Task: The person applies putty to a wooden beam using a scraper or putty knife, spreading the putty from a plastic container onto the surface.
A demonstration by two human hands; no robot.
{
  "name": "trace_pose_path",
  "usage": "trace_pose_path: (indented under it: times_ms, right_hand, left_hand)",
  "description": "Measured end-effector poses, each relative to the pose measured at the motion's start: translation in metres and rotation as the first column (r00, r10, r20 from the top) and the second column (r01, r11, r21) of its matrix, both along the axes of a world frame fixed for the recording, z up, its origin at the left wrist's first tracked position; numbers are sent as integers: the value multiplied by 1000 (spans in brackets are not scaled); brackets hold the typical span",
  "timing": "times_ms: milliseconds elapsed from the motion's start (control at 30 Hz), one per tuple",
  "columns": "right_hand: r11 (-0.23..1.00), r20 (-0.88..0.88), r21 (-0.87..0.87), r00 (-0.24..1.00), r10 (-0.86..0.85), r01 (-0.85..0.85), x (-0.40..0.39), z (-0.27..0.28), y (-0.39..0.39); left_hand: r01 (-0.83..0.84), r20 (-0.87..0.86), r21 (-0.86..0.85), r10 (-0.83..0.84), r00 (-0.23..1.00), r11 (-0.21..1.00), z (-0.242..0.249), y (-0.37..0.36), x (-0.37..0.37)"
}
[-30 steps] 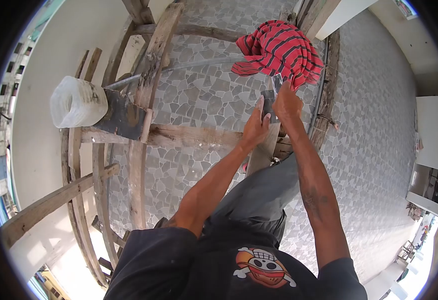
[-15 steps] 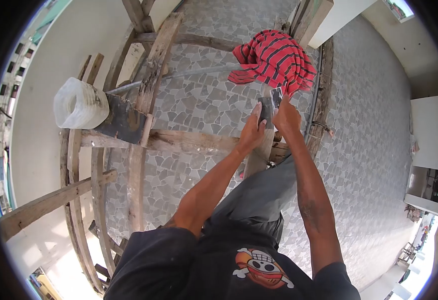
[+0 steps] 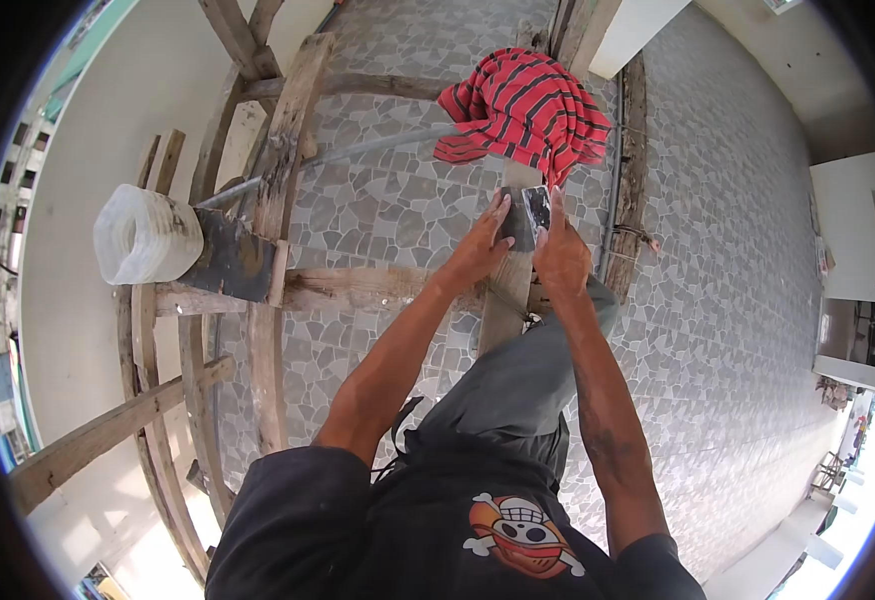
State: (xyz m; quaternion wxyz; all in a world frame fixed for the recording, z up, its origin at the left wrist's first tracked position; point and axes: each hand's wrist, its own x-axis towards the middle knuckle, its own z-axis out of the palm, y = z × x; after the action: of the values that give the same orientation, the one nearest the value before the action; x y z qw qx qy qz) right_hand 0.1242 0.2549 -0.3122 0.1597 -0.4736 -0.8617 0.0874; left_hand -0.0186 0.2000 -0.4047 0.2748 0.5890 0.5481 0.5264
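High on a timber scaffold (image 3: pixel 358 285) above stone paving, a small flat tool (image 3: pixel 537 209) is gripped by the right hand (image 3: pixel 561 262) while a dark pad (image 3: pixel 514 222) on the plank (image 3: pixel 505 300) is pressed by the left hand (image 3: pixel 480 252); steady, firm footing is advised.

The person stands on a wooden scaffold (image 3: pixel 358 288) above a paved floor (image 3: pixel 718 300). Both hands meet on a plank (image 3: pixel 506 290) in front of the person: the left hand (image 3: pixel 480 248) beside a dark block (image 3: pixel 514 222), the right hand (image 3: pixel 561 255) just right of it, holding a flat blade (image 3: pixel 537 208). A cloth (image 3: pixel 525 108) lies beyond them. A plastic container (image 3: pixel 146 237) sits far left on a board (image 3: pixel 233 258).
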Motion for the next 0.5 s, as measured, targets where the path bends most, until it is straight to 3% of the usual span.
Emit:
trace_pose_path:
  times_ms: [133, 233, 333, 433, 500]
  right_hand:
    - [998, -8, -55, 999, 36, -36, -3, -8, -1]
    - [984, 4, -168, 998, 58, -56, 0, 4, -4]
    - [980, 23, -182, 996, 81, -76, -2, 14, -5]
    - [979, 1, -170, 994, 113, -112, -5, 12, -7]
    - [986, 5, -134, 995, 104, -102, -4, -1, -6]
  left_hand:
    - [-93, -82, -51, 89, 993, 994, 16, -2, 0]
    - [-289, -289, 27, 284, 914, 957, 26, -9, 7]
    - [-303, -195, 169, 333, 922, 938, 47, -2, 5]
    - [-165, -29, 6, 165, 986, 986, 96, 15, -4]
    - [-191, -343, -46, 164, 925, 981, 61, 53, -6]
